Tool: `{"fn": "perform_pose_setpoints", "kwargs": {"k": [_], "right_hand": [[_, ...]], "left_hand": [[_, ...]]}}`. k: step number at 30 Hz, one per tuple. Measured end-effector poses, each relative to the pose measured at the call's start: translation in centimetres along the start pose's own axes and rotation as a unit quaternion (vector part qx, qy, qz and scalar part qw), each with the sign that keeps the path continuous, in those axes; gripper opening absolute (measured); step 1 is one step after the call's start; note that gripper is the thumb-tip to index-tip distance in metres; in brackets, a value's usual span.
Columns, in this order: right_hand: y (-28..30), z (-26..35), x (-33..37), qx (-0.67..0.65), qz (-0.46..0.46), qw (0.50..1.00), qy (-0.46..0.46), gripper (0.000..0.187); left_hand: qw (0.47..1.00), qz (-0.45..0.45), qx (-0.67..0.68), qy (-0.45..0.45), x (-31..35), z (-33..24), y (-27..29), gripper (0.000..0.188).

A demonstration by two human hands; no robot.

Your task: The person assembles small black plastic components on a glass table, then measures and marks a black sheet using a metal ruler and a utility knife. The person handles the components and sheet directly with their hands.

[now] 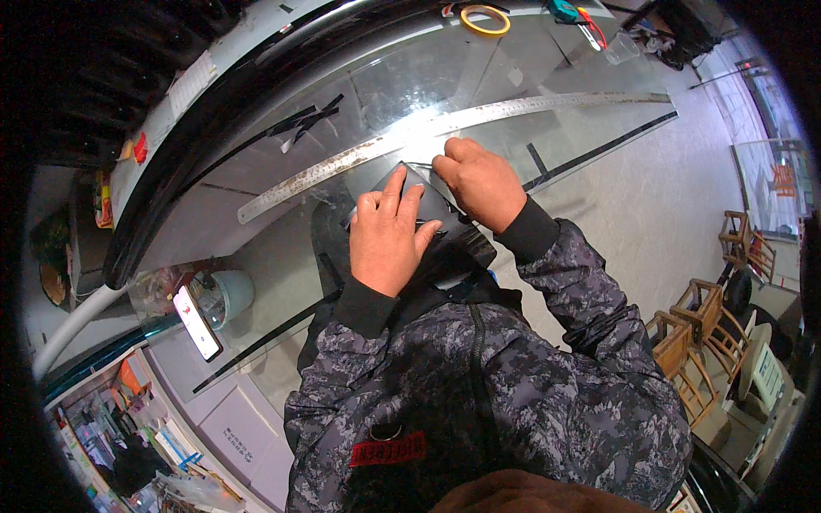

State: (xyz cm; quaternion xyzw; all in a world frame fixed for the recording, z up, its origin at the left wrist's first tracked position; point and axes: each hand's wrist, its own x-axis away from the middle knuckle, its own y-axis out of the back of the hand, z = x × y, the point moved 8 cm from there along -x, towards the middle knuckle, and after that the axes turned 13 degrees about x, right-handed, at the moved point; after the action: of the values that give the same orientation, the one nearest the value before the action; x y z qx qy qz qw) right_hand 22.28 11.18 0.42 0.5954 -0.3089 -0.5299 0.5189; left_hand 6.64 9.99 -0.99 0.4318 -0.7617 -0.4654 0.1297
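On the glass table (590, 120), close to my body, lies a dark, glossy, flat piece (434, 205) with a pointed far corner. My left hand (385, 231) rests on it, fingers stretched out and spread, pressing its surface. At the far corner my right hand (479, 181) is closed in a fist round a thin, pointed tool (419, 164); its handle is hidden in the palm, so its kind cannot be told. Beyond both hands a long steel ruler (342, 160), stained in places, stretches across the glass.
Black strips (304, 122) lie on the glass at the left. A yellow tape roll (485, 20), a teal-handled tool (563, 11) and a clear cup (622, 49) sit at the far side. A lit phone (197, 323) is at the left; wooden chairs (697, 308) stand at the right.
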Motion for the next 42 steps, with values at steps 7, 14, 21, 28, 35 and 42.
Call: {"fn": "perform_pose_setpoints", "kwargs": {"k": [7, 14, 21, 28, 35, 42], "right_hand": [[0.0, 0.3, 0.2, -0.004, 0.013, 1.000, -0.018, 0.011], [0.2, 0.8, 0.4, 0.021, 0.017, 0.999, -0.017, 0.010], [0.0, 1.0, 0.5, 0.022, 0.025, 0.999, -0.026, 0.013], [-0.1, 1.1, 0.7, 0.022, 0.033, 0.999, -0.036, 0.014], [0.1, 1.2, 0.9, 0.006, 0.019, 0.999, -0.041, 0.013], [0.3, 0.6, 1.4, -0.001, 0.000, 0.999, -0.051, 0.014]], "left_hand": [[1.000, -0.006, -0.002, -0.003, 0.0, 0.0, 0.1, 0.060], [1.000, -0.006, 0.005, -0.002, 0.0, 0.1, 0.0, 0.059], [1.000, -0.010, 0.001, -0.006, 0.0, 0.0, 0.0, 0.059], [1.000, -0.006, -0.003, -0.004, 0.0, 0.0, 0.1, 0.059], [1.000, -0.008, -0.007, -0.002, 0.0, 0.0, 0.0, 0.059], [1.000, -0.018, -0.006, -0.007, 0.2, -0.1, 0.0, 0.058]]}}
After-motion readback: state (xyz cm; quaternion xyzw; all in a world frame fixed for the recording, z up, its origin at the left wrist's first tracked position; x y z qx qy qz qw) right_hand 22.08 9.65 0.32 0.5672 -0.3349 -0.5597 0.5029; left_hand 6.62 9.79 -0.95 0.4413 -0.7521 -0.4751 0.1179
